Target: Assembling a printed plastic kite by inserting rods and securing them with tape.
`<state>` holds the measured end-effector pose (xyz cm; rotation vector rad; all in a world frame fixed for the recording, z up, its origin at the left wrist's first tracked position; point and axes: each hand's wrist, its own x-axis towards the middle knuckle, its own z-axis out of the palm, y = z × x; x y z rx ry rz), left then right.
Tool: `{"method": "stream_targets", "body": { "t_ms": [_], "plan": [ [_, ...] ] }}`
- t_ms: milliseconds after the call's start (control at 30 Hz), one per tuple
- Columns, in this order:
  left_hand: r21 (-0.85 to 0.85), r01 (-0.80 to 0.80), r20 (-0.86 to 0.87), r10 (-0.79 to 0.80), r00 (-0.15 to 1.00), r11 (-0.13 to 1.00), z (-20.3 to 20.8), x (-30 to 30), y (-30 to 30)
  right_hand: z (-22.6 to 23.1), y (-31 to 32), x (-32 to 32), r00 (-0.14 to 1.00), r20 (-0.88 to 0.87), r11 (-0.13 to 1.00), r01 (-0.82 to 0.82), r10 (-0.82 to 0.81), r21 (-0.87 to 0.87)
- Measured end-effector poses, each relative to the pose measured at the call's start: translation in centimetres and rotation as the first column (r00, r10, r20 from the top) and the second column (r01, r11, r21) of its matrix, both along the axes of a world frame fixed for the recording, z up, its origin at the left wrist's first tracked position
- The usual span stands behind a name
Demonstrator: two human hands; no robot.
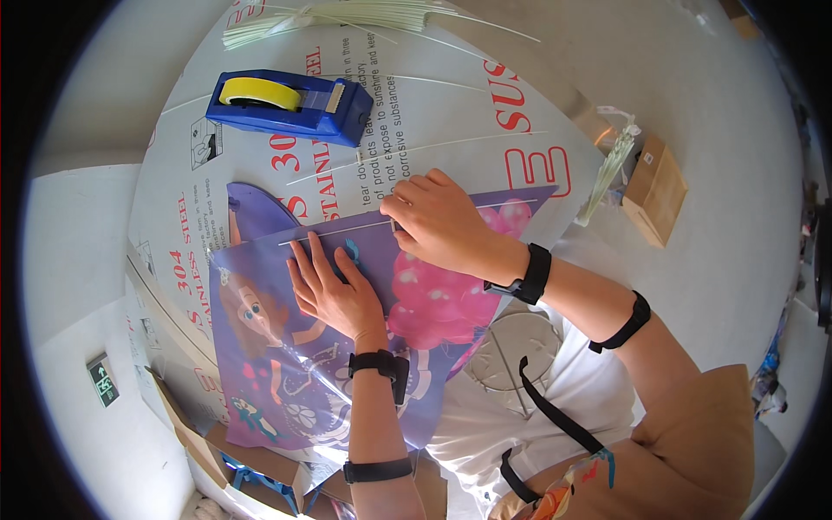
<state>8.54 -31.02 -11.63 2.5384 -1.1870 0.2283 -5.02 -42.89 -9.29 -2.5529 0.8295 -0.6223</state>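
A purple plastic sheet (pixel 321 364), printed with a cartoon figure and pink balloons, lies spread on the table in front of me; its pointed shape resembles a kite sail. Along its far edge runs a thin white rod (pixel 347 231). My left hand (pixel 338 290) rests flat on the sheet, fingers spread, the tips near this rod. At the same edge, further right, my right hand (pixel 446 221) is closed with its fingers curled down; whatever they pinch is hidden beneath them. Beyond the left part of the edge a purple rounded piece (pixel 260 212) sticks out.
A blue tape dispenser (pixel 347 113) with a yellow roll (pixel 260 92) stands beyond the sheet. Past it lies a bundle of thin pale rods (pixel 338 19); several loose ones are scattered on the film-covered tabletop (pixel 442 104). A cardboard box (pixel 656 191) is to the right, open cartons (pixel 260 464) at lower left.
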Motion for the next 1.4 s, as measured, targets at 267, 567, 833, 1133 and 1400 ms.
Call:
{"method": "stream_targets", "body": {
  "t_ms": [267,567,833,1133,1400],
  "plan": [
    [-0.015,0.006,0.010,-0.006,1.000,1.000,0.2,0.1,-0.1,0.4,-0.2,0.0,0.999,0.038,0.999,0.001,-0.002,0.042],
    [-0.055,-0.015,-0.007,0.015,1.000,0.998,0.5,0.1,0.1,2.1,-1.3,0.1,0.991,0.130,0.993,0.003,-0.019,0.115],
    [-0.089,-0.021,-0.062,0.015,0.998,0.996,0.8,0.1,0.2,4.2,-2.8,-0.4,0.972,0.224,0.963,0.015,-0.078,0.270],
    [-0.234,-0.083,-0.285,0.013,0.959,0.969,2.3,0.4,0.9,6.9,-10.7,6.2,0.917,0.336,0.952,0.122,-0.216,0.281],
    [-0.284,-0.040,-0.834,-0.226,0.503,0.958,10.2,-3.3,0.5,7.0,-15.0,8.6,0.984,0.056,0.624,0.064,-0.170,0.779]
  ]
}}
